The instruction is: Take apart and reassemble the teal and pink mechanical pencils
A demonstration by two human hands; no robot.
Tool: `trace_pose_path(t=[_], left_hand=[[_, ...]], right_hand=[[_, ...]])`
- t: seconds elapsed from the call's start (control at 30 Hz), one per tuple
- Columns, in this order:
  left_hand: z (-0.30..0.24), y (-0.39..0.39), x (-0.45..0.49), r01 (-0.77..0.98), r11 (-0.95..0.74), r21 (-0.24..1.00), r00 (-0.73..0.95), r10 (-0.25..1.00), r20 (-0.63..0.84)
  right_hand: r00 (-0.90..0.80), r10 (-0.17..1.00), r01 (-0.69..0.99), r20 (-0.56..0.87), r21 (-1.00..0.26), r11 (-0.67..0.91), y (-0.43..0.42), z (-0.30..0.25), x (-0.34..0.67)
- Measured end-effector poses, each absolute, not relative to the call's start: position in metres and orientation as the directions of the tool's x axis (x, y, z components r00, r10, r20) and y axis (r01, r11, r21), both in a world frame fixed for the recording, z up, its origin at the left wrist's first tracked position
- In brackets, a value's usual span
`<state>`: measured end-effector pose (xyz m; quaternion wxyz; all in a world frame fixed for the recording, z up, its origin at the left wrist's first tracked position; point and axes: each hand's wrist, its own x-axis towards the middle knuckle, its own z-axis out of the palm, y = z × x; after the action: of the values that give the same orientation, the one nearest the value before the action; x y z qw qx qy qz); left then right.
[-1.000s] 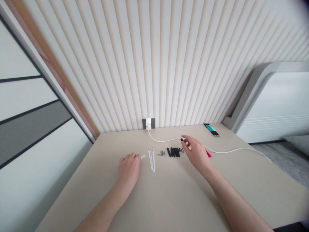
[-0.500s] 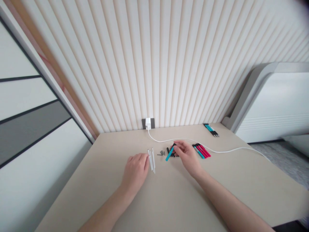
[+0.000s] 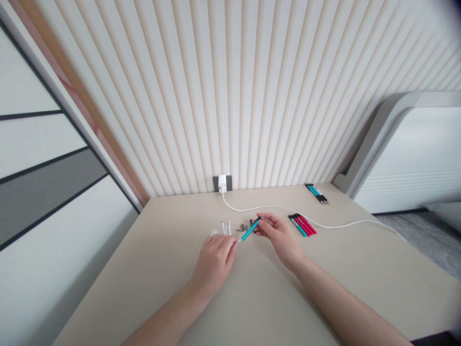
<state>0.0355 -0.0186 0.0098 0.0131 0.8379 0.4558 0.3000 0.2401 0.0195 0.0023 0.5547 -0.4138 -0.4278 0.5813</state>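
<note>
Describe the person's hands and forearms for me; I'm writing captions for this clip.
The left hand and right hand are bare, with no gloves, rings, watch or bracelet visible. The left forearm and right forearm are bare too, with no sleeves, cables or markings.

Ribbed cream wall (image 3: 230,96) behind beige desk (image 3: 360,269)

One head-worn camera looks forward and down, close above the left hand (image 3: 214,266) and right hand (image 3: 279,238); the counter (image 3: 360,288) fills the lower frame. A ribbed wall (image 3: 230,96) fills the upper frame.
</note>
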Motion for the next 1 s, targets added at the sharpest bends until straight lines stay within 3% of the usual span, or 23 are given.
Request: trace_pose_path(t=[0.2, 0.5, 0.6, 0.7, 0.77, 0.83, 0.9, 1.0], left_hand=[[0.01, -0.02, 0.035, 0.748, -0.593, 0.297, 0.415, 0.768, 0.488], [0.011, -0.021, 0.032, 0.657, -0.665, 0.354, 0.363, 0.691, 0.625], [0.01, -0.022, 0.032, 0.606, -0.703, 0.372, 0.347, 0.654, 0.672], [0.008, -0.021, 0.033, 0.564, -0.706, 0.429, 0.305, 0.661, 0.686], [0.007, -0.02, 0.034, 0.548, -0.668, 0.504, 0.252, 0.706, 0.662], [0.007, -0.018, 0.034, 0.544, -0.613, 0.573, 0.181, 0.752, 0.633], [0.007, -0.016, 0.034, 0.543, -0.554, 0.632, 0.103, 0.79, 0.604], [0.006, -0.015, 0.033, 0.526, -0.478, 0.704, 0.011, 0.831, 0.556]], right_hand=[[-0.076, 0.996, -0.314, -0.044, -0.947, -0.066, 0.017, 0.002, 0.237], [-0.254, 0.94, -0.466, -0.227, -0.823, -0.324, 0.01, 0.004, 0.233], [-0.323, 0.918, -0.495, -0.231, -0.785, -0.371, 0.008, 0.004, 0.23], [-0.39, 0.901, -0.424, -0.191, -0.831, -0.359, 0.005, -0.002, 0.224], [-0.36, 0.921, -0.274, -0.148, -0.927, -0.256, 0.002, -0.006, 0.22], [-0.267, 0.964, 0.002, -0.022, -1.0, -0.022, -0.002, -0.009, 0.217], [-0.274, 0.945, 0.303, 0.181, -0.916, 0.263, -0.006, -0.009, 0.215], [-0.407, 0.845, 0.497, 0.347, -0.692, 0.523, -0.01, -0.009, 0.212]])
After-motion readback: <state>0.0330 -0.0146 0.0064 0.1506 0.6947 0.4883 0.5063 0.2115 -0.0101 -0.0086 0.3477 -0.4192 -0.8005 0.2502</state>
